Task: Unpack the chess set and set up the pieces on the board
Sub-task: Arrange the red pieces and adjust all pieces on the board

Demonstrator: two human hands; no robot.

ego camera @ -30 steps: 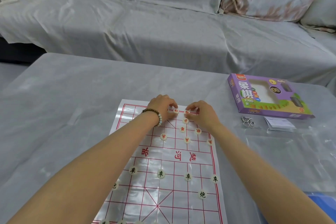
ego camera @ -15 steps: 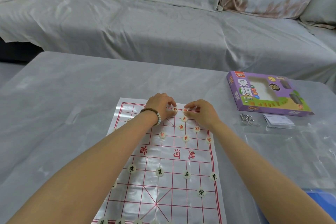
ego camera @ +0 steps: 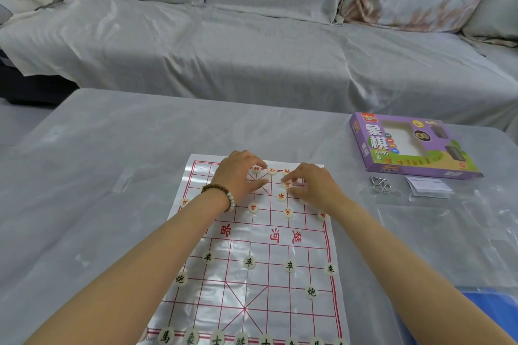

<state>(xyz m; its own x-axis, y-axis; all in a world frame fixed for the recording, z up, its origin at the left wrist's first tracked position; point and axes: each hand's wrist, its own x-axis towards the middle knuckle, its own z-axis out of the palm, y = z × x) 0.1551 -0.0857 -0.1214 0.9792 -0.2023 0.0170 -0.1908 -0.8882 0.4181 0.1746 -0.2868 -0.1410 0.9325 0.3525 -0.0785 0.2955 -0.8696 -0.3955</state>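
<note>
Xiangqi board (ego camera: 252, 288) at the centre of the worktop (ego camera: 112, 176). Right hand (ego camera: 314, 185) pinches a red-marked piece (ego camera: 287, 184) near the board's 12 o'clock edge. Left hand (ego camera: 238, 171) arches beside it, hiding the grid; whether it holds anything cannot be told. Black-marked back row (ego camera: 217, 339) is cut off at 6 o'clock. Purple xiangqi box (ego camera: 406, 148) lies at 2 o'clock.

The box (ego camera: 375, 148) reads "XIANG QI"; the board (ego camera: 252, 283) shows 楚河.

One wide-angle camera, worn on the head, looks forward and down from just above the near edge of the board (ego camera: 224, 288). The board sits close, low and centred; the table (ego camera: 112, 176) spreads around it, and the sofa (ego camera: 252, 64) fills the top, farther off.
</note>
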